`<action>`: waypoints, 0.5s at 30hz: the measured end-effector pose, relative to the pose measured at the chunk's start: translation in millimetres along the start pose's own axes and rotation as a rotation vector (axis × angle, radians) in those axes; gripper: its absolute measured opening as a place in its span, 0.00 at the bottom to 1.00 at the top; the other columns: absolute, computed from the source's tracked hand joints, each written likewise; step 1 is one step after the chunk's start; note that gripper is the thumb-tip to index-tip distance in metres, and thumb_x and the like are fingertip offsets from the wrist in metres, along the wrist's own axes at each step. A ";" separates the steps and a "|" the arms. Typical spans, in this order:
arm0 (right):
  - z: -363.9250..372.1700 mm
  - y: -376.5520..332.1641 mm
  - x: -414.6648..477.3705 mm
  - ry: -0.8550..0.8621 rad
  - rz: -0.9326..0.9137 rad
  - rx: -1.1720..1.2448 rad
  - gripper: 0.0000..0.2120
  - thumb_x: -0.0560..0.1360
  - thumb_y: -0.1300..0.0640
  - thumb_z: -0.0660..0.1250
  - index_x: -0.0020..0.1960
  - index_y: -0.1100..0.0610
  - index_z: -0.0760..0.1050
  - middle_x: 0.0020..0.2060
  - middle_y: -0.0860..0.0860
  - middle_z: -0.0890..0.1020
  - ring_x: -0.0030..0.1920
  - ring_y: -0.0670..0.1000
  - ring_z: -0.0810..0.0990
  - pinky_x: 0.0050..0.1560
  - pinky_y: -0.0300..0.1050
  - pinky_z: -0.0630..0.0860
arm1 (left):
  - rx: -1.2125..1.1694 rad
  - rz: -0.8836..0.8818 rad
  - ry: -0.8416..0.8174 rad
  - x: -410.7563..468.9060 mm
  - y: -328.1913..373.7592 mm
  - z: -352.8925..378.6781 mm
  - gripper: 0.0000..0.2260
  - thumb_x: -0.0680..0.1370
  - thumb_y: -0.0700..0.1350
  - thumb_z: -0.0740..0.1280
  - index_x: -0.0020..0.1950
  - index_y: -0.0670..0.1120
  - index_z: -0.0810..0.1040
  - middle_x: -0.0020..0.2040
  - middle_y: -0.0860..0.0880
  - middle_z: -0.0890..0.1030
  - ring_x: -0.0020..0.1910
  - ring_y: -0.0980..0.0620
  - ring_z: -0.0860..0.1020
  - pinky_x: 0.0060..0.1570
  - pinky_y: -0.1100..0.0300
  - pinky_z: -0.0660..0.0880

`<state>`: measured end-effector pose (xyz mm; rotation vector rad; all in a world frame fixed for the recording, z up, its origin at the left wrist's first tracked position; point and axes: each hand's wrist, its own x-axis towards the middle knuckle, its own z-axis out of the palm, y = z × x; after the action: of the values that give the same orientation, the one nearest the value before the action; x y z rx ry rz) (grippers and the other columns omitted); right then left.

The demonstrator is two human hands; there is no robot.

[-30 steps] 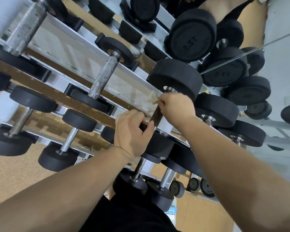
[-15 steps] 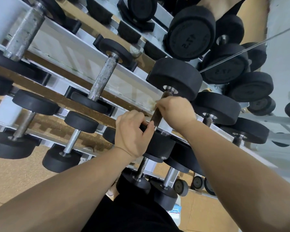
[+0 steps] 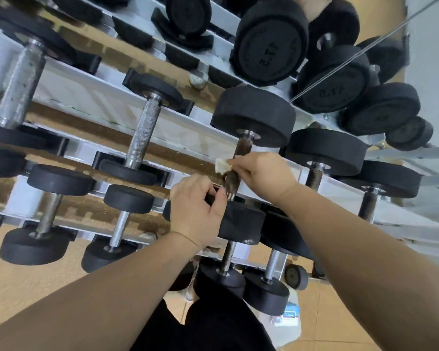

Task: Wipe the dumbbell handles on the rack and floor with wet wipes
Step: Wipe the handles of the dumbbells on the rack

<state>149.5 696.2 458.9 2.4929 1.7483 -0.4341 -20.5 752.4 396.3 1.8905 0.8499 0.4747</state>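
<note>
Here left hand (image 3: 195, 211) grips dumbbell (image 3: 241, 224), right hand (image 3: 261, 173) pinches wipe (image 3: 222, 165); plate (image 3: 333, 93) reads 17.5.

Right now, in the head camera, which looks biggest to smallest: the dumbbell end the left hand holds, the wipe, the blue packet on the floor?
Largest: the dumbbell end held by the left hand.
Then the blue packet, though it lies farther away.
Smallest: the wipe, mostly hidden in the right hand, so those two are unsure.

We stand in a gym, in its free-weight area: a tiered grey metal rack (image 3: 86, 97) carries rows of black round-headed dumbbells (image 3: 254, 115) with knurled steel handles (image 3: 143, 133), weight numbers (image 3: 331, 92) moulded on some heads, above a tan floor (image 3: 18, 287).
</note>
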 end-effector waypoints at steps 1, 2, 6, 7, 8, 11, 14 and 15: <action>1.7 -1.4 -8.1 -0.023 -0.047 0.074 0.10 0.80 0.54 0.66 0.57 0.51 0.85 0.46 0.52 0.86 0.45 0.57 0.84 0.43 0.48 0.79 | -0.003 0.006 -0.005 0.6 0.0 -0.4 0.12 0.77 0.53 0.60 0.35 0.54 0.63 0.35 0.56 0.67 0.38 0.50 0.68 0.42 0.49 0.69; 4.6 -1.9 -13.9 -0.055 -0.095 0.125 0.10 0.80 0.54 0.67 0.57 0.51 0.85 0.47 0.51 0.87 0.46 0.56 0.84 0.44 0.48 0.79 | -0.012 0.019 -0.007 0.7 0.3 -0.8 0.12 0.77 0.52 0.61 0.35 0.57 0.62 0.35 0.58 0.66 0.38 0.51 0.68 0.42 0.51 0.67; 19.9 7.6 -17.3 -0.004 -0.159 0.161 0.12 0.80 0.51 0.63 0.54 0.49 0.85 0.43 0.49 0.86 0.42 0.54 0.84 0.41 0.47 0.80 | -0.028 0.036 -0.019 -0.1 1.7 -1.1 0.13 0.78 0.51 0.60 0.35 0.59 0.61 0.35 0.59 0.66 0.38 0.51 0.68 0.42 0.53 0.64; 22.7 11.5 -12.3 0.055 -0.128 0.151 0.14 0.80 0.49 0.61 0.53 0.49 0.85 0.42 0.50 0.86 0.42 0.55 0.84 0.41 0.48 0.80 | -0.019 0.023 -0.026 0.0 2.4 -1.4 0.12 0.78 0.52 0.60 0.35 0.56 0.63 0.35 0.58 0.67 0.38 0.51 0.68 0.43 0.52 0.65; 23.2 15.5 -5.8 0.134 -0.074 0.156 0.14 0.79 0.50 0.61 0.53 0.50 0.85 0.42 0.51 0.86 0.41 0.57 0.84 0.41 0.50 0.81 | -0.008 0.009 -0.031 0.4 3.1 -1.8 0.12 0.78 0.52 0.59 0.35 0.53 0.64 0.35 0.57 0.66 0.37 0.51 0.68 0.43 0.53 0.65; 18.1 23.6 10.2 0.320 0.135 0.205 0.09 0.78 0.56 0.66 0.53 0.53 0.85 0.45 0.54 0.86 0.44 0.59 0.84 0.46 0.51 0.81 | 0.021 0.012 -0.041 1.7 2.5 -2.2 0.13 0.78 0.52 0.58 0.36 0.49 0.64 0.34 0.57 0.66 0.37 0.51 0.67 0.42 0.54 0.62; 24.8 18.0 4.4 0.289 0.204 0.351 0.09 0.79 0.59 0.66 0.55 0.55 0.84 0.50 0.53 0.86 0.48 0.55 0.83 0.53 0.49 0.79 | 0.023 0.015 -0.048 2.1 1.3 -2.1 0.13 0.78 0.52 0.58 0.36 0.48 0.65 0.34 0.55 0.67 0.38 0.49 0.67 0.41 0.52 0.63; 28.6 16.2 -2.7 0.221 0.230 0.463 0.09 0.79 0.60 0.67 0.55 0.54 0.84 0.50 0.51 0.86 0.48 0.52 0.82 0.54 0.47 0.78 | 0.018 0.007 -0.051 1.8 1.0 -2.0 0.13 0.78 0.52 0.59 0.36 0.47 0.65 0.34 0.54 0.68 0.38 0.49 0.68 0.41 0.51 0.64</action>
<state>158.3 681.9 430.5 3.1298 1.5370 -0.6259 -20.2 754.7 398.0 1.9151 0.8166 0.4221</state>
